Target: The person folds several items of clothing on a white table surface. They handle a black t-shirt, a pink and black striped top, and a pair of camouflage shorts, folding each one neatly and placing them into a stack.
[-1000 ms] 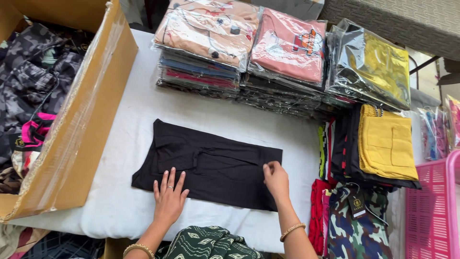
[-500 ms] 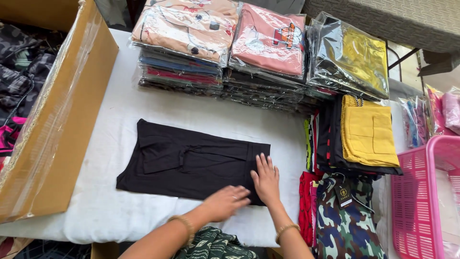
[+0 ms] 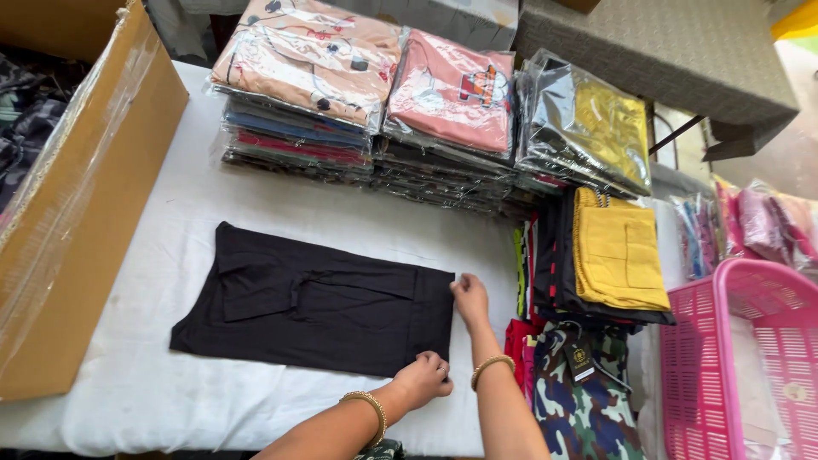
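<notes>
Head view. Where both hands work the same short edge of the black garment [image 3: 311, 300], the chief risk, in my judgement, is that the fold slips. The left hand [image 3: 423, 378] is closed in a pinch on the near right corner, fingers curled onto the cloth. The right hand [image 3: 469, 297] sits at the far right corner, fingertips together on the edge; whether it grips or merely presses cannot be told. A pull from one corner stronger than the other would likely skew the edge and open the layers. The cloth looks thin and limp, so a lift from the right end alone would probably let the left end drag and crease on the white tabletop [image 3: 153, 400].

A second hazard lies just beside the right hand: the loose pile topped by a yellow garment [image 3: 618, 255] and the camouflage piece [image 3: 584, 400] stand close, and a wide sweep of the forearm could disturb them. The bagged stacks [image 3: 383, 111] at the far side are well apart from the hands.

Condition of the garment: black, folded flat into a rough rectangle, lying lengthwise across the middle of the tabletop, between the cardboard box [image 3: 85, 213] on the left and the loose pile on the right. A folded flap shows across its upper middle; the left end is slightly wider and uneven. A pink basket [image 3: 707, 375] stands at the far right.
</notes>
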